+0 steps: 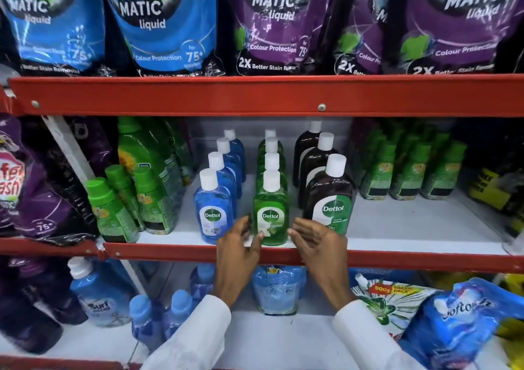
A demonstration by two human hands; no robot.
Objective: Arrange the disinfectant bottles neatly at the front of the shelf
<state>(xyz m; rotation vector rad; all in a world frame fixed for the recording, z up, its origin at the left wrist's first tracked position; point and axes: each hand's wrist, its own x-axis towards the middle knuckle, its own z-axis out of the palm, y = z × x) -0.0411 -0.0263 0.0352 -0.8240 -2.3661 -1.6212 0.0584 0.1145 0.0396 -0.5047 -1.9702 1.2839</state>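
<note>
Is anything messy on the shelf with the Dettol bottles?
Not much. The blue, green and brown Dettol rows stand upright in straight lines. Only the brown front bottle sits slightly further back from the red shelf edge than the others.

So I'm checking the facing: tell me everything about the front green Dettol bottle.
The front green Dettol bottle is clear green plastic with a white screw cap and a green-and-white label facing out. It stands upright at the shelf edge, heading a row of green bottles. The left hand and right hand flank its base, fingers open, perhaps touching.
</note>
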